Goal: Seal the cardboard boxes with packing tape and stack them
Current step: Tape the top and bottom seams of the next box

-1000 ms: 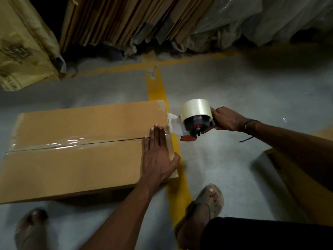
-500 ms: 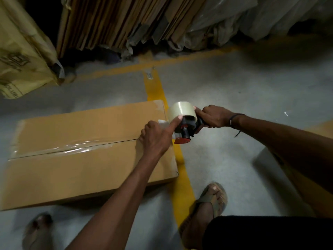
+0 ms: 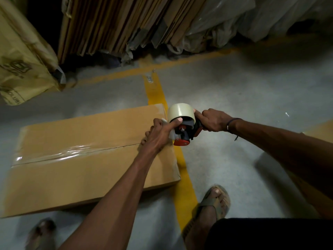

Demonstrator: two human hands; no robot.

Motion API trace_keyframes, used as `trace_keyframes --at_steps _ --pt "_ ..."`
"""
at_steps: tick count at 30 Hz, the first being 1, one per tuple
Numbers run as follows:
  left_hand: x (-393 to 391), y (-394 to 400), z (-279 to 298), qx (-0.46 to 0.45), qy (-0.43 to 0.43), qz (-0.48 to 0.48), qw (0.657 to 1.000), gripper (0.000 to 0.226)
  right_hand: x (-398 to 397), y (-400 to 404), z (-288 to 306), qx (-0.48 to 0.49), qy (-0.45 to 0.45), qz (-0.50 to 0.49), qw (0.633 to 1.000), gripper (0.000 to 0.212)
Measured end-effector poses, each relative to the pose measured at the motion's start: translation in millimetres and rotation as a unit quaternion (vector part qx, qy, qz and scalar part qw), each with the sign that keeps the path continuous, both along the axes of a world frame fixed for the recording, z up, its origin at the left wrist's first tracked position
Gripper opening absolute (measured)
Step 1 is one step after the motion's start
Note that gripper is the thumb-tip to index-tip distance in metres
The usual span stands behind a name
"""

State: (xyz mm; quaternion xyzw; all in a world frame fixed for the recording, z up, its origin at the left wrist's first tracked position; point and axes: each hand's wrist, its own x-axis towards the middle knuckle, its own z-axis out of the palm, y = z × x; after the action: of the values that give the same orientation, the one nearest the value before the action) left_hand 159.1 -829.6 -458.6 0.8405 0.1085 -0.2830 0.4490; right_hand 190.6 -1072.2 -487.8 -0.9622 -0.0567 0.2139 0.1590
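A flat brown cardboard box (image 3: 86, 159) lies on the concrete floor, with a strip of clear tape (image 3: 54, 156) along its centre seam. At the box's right end a red and black tape dispenser (image 3: 185, 130) with a clear tape roll (image 3: 181, 111) hovers just off the edge. My right hand (image 3: 214, 121) grips the dispenser's handle. My left hand (image 3: 160, 136) pinches the tape strip beside the dispenser, its thumb stretched out against the roll.
Flattened cartons (image 3: 117, 26) and plastic-wrapped bundles (image 3: 234, 20) lean at the back. A yellow printed sack (image 3: 21, 56) stands at far left. Another cardboard box (image 3: 319, 168) sits at the right edge. Yellow floor lines (image 3: 156, 92) run past the box. My sandalled feet (image 3: 214, 202) are below.
My left hand rose from lying flat on the box's right end and closed on the tape at the dispenser. The dispenser moved left towards the box edge.
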Motion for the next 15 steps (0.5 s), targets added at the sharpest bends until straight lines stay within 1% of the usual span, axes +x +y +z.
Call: trace_keyframes --at_steps 4,8,9,13,15 --pt "2 3 -3 -0.006 -0.011 0.007 1.000 0.106 -2 3 -1 -0.016 -0.025 -0.007 1.000 0.085" --pt "0 3 -14 0.074 -0.045 -0.073 0.994 0.075 -4 -3 3 -0.086 -0.079 0.014 0.993 0.080" --pt "0 1 -16 0.086 -0.049 -0.083 0.992 0.073 -5 -5 3 -0.096 -0.086 0.012 0.992 0.079" --pt "2 -4 -13 0.137 -0.052 -0.112 0.983 0.086 -8 -8 4 -0.113 -0.116 -0.005 0.987 0.073" --pt "4 -2 -12 0.154 -0.064 -0.126 0.978 0.083 -7 -10 5 -0.127 -0.143 -0.016 0.982 0.074"
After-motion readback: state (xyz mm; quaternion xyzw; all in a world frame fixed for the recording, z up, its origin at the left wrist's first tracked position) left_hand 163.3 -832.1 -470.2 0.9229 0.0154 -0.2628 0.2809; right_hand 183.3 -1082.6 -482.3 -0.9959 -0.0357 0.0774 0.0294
